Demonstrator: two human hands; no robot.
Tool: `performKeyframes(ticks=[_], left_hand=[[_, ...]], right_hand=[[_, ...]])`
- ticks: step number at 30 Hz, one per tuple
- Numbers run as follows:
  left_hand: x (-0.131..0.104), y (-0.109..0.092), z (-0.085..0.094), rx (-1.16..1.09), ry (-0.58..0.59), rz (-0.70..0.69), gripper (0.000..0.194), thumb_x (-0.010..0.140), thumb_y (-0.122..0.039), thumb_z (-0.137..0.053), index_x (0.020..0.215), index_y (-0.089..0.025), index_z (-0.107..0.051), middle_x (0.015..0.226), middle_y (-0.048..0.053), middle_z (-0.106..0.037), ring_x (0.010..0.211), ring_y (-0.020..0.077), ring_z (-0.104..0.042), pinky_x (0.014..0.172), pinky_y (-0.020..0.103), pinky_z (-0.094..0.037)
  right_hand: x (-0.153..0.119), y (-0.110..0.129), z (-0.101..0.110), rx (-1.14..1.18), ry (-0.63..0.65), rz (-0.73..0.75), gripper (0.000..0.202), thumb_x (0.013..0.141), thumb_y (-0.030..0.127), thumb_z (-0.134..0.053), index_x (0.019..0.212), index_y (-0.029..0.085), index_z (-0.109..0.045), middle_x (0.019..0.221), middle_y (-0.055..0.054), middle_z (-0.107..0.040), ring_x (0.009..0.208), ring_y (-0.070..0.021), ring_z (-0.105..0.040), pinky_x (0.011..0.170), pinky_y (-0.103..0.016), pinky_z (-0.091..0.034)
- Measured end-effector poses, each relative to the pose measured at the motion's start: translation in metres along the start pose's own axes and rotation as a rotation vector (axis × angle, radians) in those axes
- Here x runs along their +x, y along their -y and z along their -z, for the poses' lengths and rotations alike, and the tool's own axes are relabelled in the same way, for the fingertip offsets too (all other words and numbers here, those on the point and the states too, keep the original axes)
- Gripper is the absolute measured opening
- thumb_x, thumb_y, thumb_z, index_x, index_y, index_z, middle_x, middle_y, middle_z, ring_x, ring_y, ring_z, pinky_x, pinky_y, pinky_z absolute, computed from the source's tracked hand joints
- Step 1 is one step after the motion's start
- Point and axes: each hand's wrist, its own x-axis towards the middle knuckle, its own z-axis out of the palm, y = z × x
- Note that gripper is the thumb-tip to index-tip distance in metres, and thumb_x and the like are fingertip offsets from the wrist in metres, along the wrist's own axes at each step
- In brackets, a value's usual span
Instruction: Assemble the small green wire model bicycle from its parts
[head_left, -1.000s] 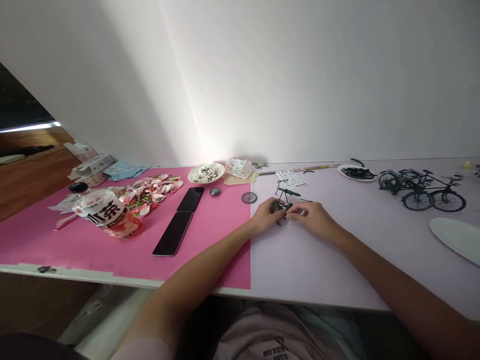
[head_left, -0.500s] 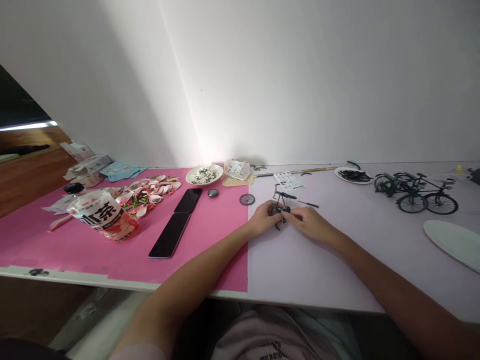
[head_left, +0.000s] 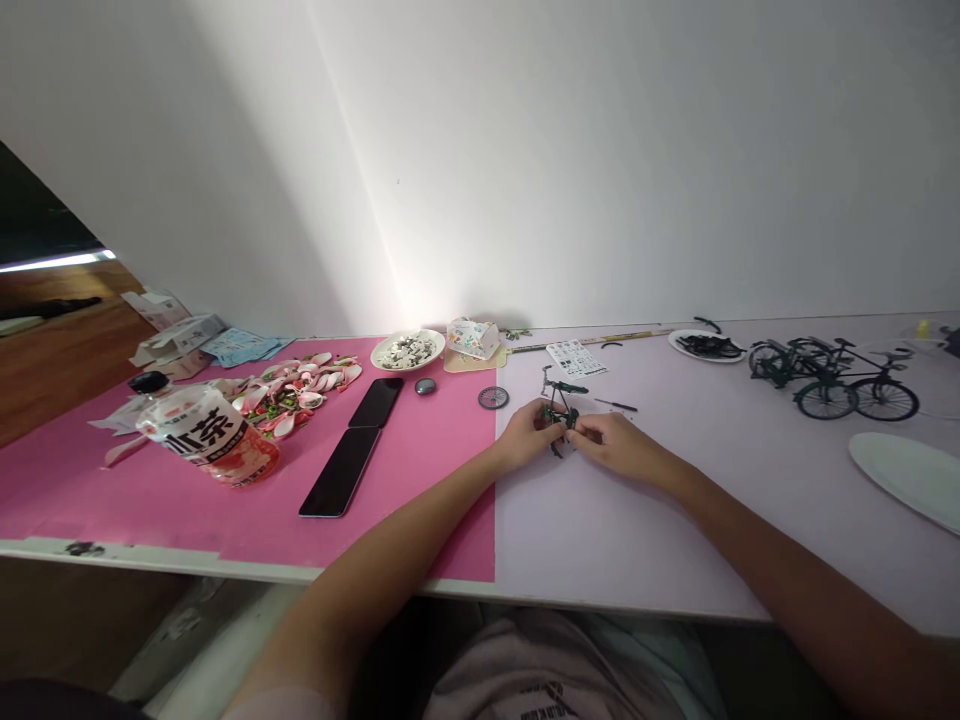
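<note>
A small dark model bicycle frame [head_left: 562, 391] is held over the pale half of the table, its handlebar part sticking up. My left hand [head_left: 526, 437] is closed on it from the left, thumb and fingers pinching its lower part. From the other side my right hand [head_left: 611, 443] has its fingertips pinched together at the frame's lower right; a tiny part between them cannot be made out. A loose spoked wheel [head_left: 493, 398] lies just left and beyond. Behind my right hand rests a thin screwdriver [head_left: 616, 405].
Assembled model bicycles [head_left: 855, 387] stand at the right, near a white plate [head_left: 911, 478]. Farther back are a plate of black parts [head_left: 707, 346] and a printed sheet [head_left: 574, 357]. Leftward are a folding phone [head_left: 346, 460], a bottle [head_left: 210, 435], and a plate of pieces [head_left: 409, 350].
The bicycle frame has tilted slightly, its upper end shifting a little left. My right fingers have shifted slightly at its lower right. My left hand keeps its grip.
</note>
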Motion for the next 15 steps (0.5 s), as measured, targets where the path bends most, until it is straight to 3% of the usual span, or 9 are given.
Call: performKeyframes(ticks=[7,10,15], left_hand=[[-0.001,0.000,0.000,0.031,-0.014,-0.005,0.029,0.087,-0.021,-0.070,0.115,-0.015,-0.062,0.087,0.001,-0.067,0.073,0.0115,-0.064,0.070,0.026,-0.052],[0.000,0.004,0.000,0.027,-0.017,-0.018,0.031,0.086,-0.024,-0.073,0.114,-0.015,-0.063,0.086,0.001,-0.067,0.072,0.0112,-0.062,0.071,0.026,-0.052],[0.002,0.007,0.001,0.021,-0.021,-0.050,0.033,0.084,-0.028,-0.077,0.112,-0.016,-0.065,0.085,0.001,-0.068,0.072,0.0109,-0.062,0.073,0.026,-0.052]], right_hand=[[-0.004,-0.009,0.023,0.075,0.425,-0.119,0.033,0.068,0.044,-0.085,0.083,0.023,-0.065,0.071,0.003,-0.059,0.066,-0.0164,-0.053,0.058,-0.028,-0.039],[-0.003,-0.010,0.025,0.091,0.443,-0.130,0.033,0.066,0.041,-0.086,0.087,0.022,-0.069,0.074,0.002,-0.060,0.070,-0.0173,-0.055,0.061,-0.029,-0.041],[-0.003,-0.003,0.020,0.067,0.338,-0.087,0.026,0.075,0.045,-0.079,0.082,0.022,-0.070,0.075,-0.001,-0.064,0.070,-0.0189,-0.057,0.062,-0.030,-0.041]])
